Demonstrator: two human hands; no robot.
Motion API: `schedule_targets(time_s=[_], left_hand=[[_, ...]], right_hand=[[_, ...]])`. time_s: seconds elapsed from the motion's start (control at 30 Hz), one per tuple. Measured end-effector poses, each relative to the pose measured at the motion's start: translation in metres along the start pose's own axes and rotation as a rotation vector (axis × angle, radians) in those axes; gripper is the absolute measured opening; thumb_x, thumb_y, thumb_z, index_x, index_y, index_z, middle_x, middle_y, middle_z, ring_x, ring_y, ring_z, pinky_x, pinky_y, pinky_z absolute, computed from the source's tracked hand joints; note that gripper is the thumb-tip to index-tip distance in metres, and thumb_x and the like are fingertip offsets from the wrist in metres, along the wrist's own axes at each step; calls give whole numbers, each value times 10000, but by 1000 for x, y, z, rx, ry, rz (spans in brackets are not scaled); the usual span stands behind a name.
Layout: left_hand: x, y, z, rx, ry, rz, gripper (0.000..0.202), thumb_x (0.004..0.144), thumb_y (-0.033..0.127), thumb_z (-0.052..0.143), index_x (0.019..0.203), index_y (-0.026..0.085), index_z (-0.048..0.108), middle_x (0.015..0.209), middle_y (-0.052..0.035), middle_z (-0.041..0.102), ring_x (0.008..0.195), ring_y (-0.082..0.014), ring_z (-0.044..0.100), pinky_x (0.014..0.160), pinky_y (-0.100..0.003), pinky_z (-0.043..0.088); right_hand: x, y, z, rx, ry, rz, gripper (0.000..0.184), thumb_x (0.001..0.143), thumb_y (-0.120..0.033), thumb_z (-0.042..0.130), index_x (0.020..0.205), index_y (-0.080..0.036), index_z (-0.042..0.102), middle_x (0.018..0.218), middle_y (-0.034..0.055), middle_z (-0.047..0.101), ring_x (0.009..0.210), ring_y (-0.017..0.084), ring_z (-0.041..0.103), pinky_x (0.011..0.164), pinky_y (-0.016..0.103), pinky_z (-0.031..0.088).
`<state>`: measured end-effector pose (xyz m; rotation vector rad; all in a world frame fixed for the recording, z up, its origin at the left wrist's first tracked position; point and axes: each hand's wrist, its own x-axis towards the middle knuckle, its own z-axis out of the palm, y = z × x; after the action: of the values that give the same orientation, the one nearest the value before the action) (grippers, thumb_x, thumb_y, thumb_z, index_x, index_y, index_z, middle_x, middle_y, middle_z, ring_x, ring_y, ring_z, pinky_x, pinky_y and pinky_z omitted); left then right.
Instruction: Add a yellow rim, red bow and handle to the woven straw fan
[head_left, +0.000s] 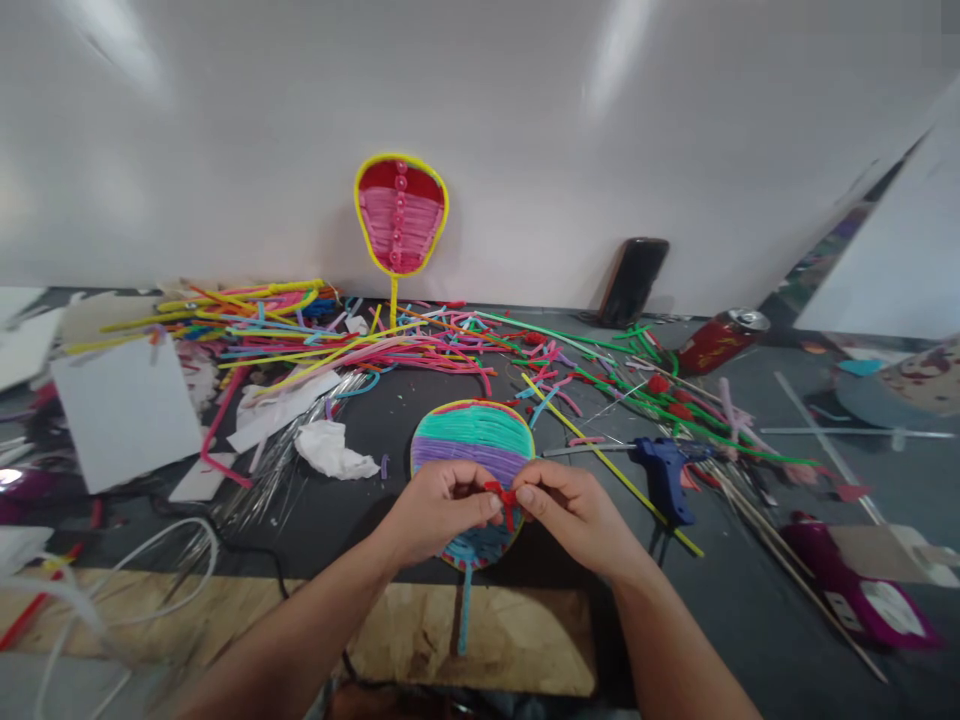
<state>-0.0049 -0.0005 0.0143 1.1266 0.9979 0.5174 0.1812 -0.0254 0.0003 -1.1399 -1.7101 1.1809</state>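
Red pipe-cleaner bow (507, 498) is pinched between the fingertips of both hands, directly over the lower half of the round pipe-cleaner fan (472, 445), which lies flat on the dark surface (375, 450).

In the head view, the left hand (439, 510) is closed narrowly on the bow's left side, thumb and forefinger together; the right hand (566, 512) is closed the same way on its right side. The fan's bands of teal and purple are seen above the hands, and its blue handle (465, 605) runs down from the fan over a wooden board (525, 640).

Just right of the fan a blue glue gun (664, 475) is laid on the surface, with a long yellow stem (607, 460) crossing between the two. Left of the fan a crumpled white tissue (334, 450) is seen, and behind the fan a wide heap of coloured pipe cleaners (300, 330) is spread. Further behind the fan, a finished red and pink fan (400, 215) is propped upright against the wall, with a dark phone (634, 280) and a tipped red can (716, 342) to the right.

For the step in hand, a judgement: the bow would be best kept small and symmetrical, the twist made tight at its middle, and the pinch held close to the knot so the loops are not crushed. It should be centred over the fan's lower part, in line with the handle, before being fixed.
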Motion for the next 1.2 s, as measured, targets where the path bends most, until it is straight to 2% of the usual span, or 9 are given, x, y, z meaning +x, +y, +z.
schedule_targets(time_s=[0.27,0.5,0.67,0.77,0.9,1.07,1.13,1.2], left_hand=[[2,-4,2,-31,-26,-33,180,654,300,689,696,137,626,617,2,653,545,-85,514,546,-197,395],[4,-3,5,-30,35,-31,156,627,274,669,680,135,623,610,13,629,533,-76,491,543,-194,381],[4,-1,6,-5,76,-26,143,617,270,644,659,139,604,599,23,611,517,-70,465,515,-188,355],[4,-1,5,49,62,-15,131,641,274,612,654,144,608,592,27,599,515,-72,455,504,-186,341],[3,-3,1,172,34,34,140,689,275,576,654,144,611,573,35,561,517,-77,434,496,-187,325],[1,-3,-3,331,16,112,116,712,198,553,661,139,639,597,34,568,558,-81,450,529,-185,341],[0,-4,-5,285,-13,101,119,730,225,580,674,140,641,614,26,592,566,-85,470,540,-187,355],[0,-4,-6,161,-56,55,158,744,287,615,696,139,640,652,7,634,577,-92,505,554,-193,378]], right_hand=[[-1,2,-3,-190,-20,-132,146,893,-171,498,763,-190,561,709,-4,564,647,110,494,617,208,389],[-1,6,-1,-295,24,-174,135,881,-156,512,761,-192,563,702,3,578,644,115,503,611,219,378],[1,5,2,-279,58,-178,156,861,-149,519,715,-189,555,659,-10,562,620,107,497,596,212,369],[2,4,5,-208,47,-100,172,866,-160,500,704,-188,549,649,-22,548,602,97,478,584,205,364],[3,5,11,-21,37,75,203,864,-216,486,667,-183,524,601,-43,481,563,86,426,542,201,343],[5,12,19,271,-5,295,302,834,-360,542,601,-196,442,491,-83,367,447,63,308,445,200,274],[5,14,19,378,-20,341,339,825,-444,570,624,-193,461,480,-85,387,427,59,309,437,201,275],[3,14,17,438,-24,337,370,827,-508,571,668,-180,511,526,-61,463,447,64,370,457,208,313]])
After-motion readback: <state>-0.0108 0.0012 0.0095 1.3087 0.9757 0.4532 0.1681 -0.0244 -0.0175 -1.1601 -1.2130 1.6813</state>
